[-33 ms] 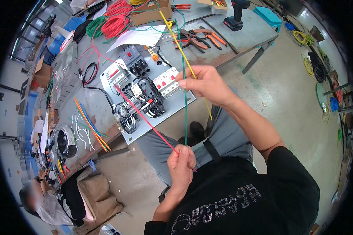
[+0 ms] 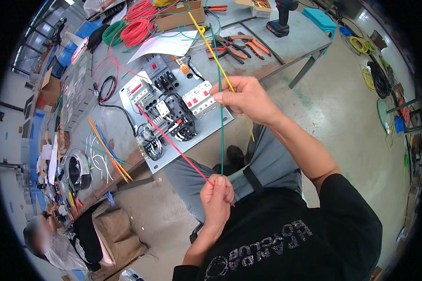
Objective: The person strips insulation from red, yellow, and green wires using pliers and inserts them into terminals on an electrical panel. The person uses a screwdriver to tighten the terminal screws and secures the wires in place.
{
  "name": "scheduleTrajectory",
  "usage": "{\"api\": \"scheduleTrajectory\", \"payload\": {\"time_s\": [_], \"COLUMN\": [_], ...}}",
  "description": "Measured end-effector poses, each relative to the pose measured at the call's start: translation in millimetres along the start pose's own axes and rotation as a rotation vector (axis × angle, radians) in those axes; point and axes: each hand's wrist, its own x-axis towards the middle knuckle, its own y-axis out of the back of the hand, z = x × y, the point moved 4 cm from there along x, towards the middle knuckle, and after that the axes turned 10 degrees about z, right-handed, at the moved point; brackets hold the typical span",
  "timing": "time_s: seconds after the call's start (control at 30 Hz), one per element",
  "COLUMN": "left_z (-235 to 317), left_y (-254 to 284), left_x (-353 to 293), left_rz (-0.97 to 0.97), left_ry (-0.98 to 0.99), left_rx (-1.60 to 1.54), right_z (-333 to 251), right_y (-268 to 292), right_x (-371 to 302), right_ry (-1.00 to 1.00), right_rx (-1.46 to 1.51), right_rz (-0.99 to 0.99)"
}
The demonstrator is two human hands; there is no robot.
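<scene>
My left hand (image 2: 216, 199) is closed around a red wire (image 2: 173, 146) and the lower end of a green wire (image 2: 222, 140). The red wire slants up to the left over a grey metal mounting plate (image 2: 211, 129) of electrical parts, and a short end sticks out below my fist. Higher up and to the right, my right hand (image 2: 246, 99) pinches a yellow wire (image 2: 206, 40) between thumb and fingers. The green wire runs nearly upright past those fingertips; whether they grip it too is hard to see. Breakers with red switches (image 2: 199, 97) sit on the plate, left of my right hand.
Pliers and cutters (image 2: 229, 49) lie on the workbench (image 2: 286, 49) near a cordless drill (image 2: 280, 21). Coils of red wire (image 2: 138, 30) and a cardboard box (image 2: 180, 16) are at the back. Cut wires (image 2: 109, 150) lie at left. Another person (image 2: 56, 243) is at lower left.
The upper end of the yellow wire has tipped very slightly to the left. Both hands keep nearly the same place and grip.
</scene>
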Motion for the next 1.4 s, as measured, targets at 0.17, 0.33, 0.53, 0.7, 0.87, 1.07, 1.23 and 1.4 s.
{"api": "scheduleTrajectory", "payload": {"time_s": [0.17, 0.33, 0.53, 0.7, 0.87, 1.07, 1.23, 1.4], "left_z": [-2, 4, 20, 17, 10, 5, 4, 1], "left_y": [1, 4, 0, 1, 5, 14, 16, 15], "left_x": [-1, 14, 15, 8, 0, -12, -17, -18], "left_rz": [-0.006, -0.067, -0.122, -0.261, -0.232, -0.183, -0.155, -0.157], "left_ry": [0.050, 0.029, 0.059, 0.215, 0.163, 0.058, 0.012, 0.000], "left_rx": [0.085, 0.299, 0.143, -0.154, -0.104, 0.106, 0.253, 0.270], "right_z": [-9, 6, 21, 25, 12, -5, -17, -16], "right_y": [23, 7, -24, -23, 1, 32, 52, 60], "right_x": [22, 0, -56, -50, -11, 22, 34, 39], "right_ry": [0.000, -0.002, -0.080, -0.088, -0.048, -0.018, 0.031, 0.025], "right_rx": [0.069, 0.030, 0.048, 0.222, 0.344, 0.309, 0.215, 0.218], "right_rz": [0.055, 0.036, -0.171, -0.094, -0.012, 0.044, 0.095, 0.142]}}
